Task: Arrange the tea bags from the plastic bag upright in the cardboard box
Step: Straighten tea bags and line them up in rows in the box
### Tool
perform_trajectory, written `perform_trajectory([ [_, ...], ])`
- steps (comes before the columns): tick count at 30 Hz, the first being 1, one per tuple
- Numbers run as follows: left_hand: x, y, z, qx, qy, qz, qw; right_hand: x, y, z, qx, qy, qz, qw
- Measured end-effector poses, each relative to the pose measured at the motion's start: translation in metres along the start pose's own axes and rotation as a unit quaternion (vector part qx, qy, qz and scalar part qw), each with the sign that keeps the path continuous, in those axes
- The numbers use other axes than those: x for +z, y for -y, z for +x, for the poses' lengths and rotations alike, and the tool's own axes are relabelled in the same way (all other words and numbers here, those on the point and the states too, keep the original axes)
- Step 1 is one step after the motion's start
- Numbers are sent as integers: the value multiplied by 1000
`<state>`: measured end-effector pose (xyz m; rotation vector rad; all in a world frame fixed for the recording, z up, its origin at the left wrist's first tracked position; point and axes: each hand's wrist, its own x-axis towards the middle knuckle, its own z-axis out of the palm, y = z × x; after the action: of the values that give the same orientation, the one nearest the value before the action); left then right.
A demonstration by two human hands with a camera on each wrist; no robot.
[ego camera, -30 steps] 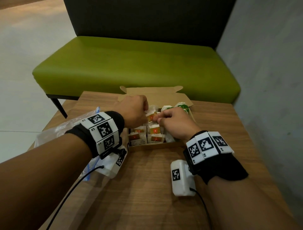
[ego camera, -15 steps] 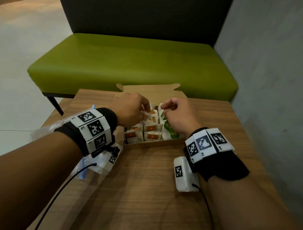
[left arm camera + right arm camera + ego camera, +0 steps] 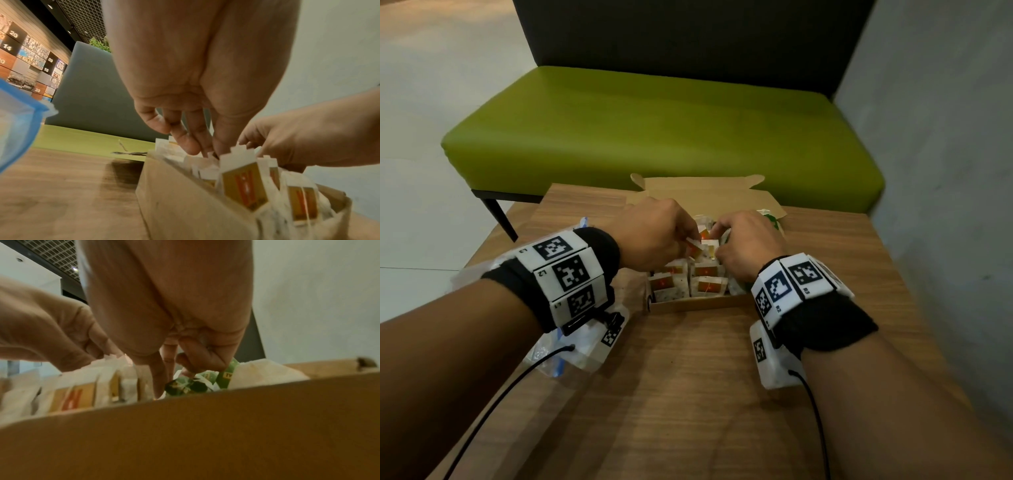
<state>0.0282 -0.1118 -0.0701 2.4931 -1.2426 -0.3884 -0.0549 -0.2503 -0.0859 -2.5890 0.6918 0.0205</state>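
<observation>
An open cardboard box stands on the wooden table and holds rows of upright white tea bags with orange tags. Green-tagged tea bags lie at its right end. My left hand reaches in from the left and pinches the top of an orange-tagged tea bag in the middle rows. My right hand meets it from the right, its thumb and forefinger closed on a neighbouring tea bag. In the right wrist view one finger points down between the bags. The plastic bag lies under my left wrist.
The box lid lies open toward a green bench right behind the table. A grey wall runs close along the right. Bare tabletop stretches in front of the box.
My right hand has left the green bags at the right end and come to the orange-tagged rows beside my left hand. My left hand stays over the middle of the box.
</observation>
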Motion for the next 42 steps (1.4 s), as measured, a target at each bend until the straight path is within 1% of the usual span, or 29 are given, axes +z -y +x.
perform_trajectory([
  [4,0,1,-1,10,-3,-4,1000,4,-1,6,-1,-14,0,1000],
  [12,1,-4,3,6,-25,3,1000,-4,-8,6,-15,-28,106,994],
  [16,2,-8,8,-4,-45,-2,999,-7,-11,6,-13,-7,117,993],
  [19,6,-10,11,-9,-58,-2,998,-11,-12,2,-21,32,115,993],
  [22,7,-10,12,-6,-56,-8,998,-13,-13,1,-34,66,115,991],
  [25,0,-10,11,0,-52,-28,998,-10,-13,-1,-45,58,118,990],
  [28,-12,-6,15,-21,-87,-50,995,-8,-17,-1,-55,39,113,991],
  [30,-18,-2,20,-35,-95,-28,994,-8,-20,-1,-60,41,103,992],
  [33,-16,-2,25,-34,-52,32,998,-10,-24,-1,-60,36,96,993],
  [36,-7,-6,28,-29,-32,93,995,-11,-24,-2,-61,34,88,994],
  [39,-2,-9,28,-34,-37,132,990,-12,-23,-3,-69,32,77,994],
  [42,1,-13,26,-31,-45,143,988,-13,-24,-3,-76,34,70,994],
])
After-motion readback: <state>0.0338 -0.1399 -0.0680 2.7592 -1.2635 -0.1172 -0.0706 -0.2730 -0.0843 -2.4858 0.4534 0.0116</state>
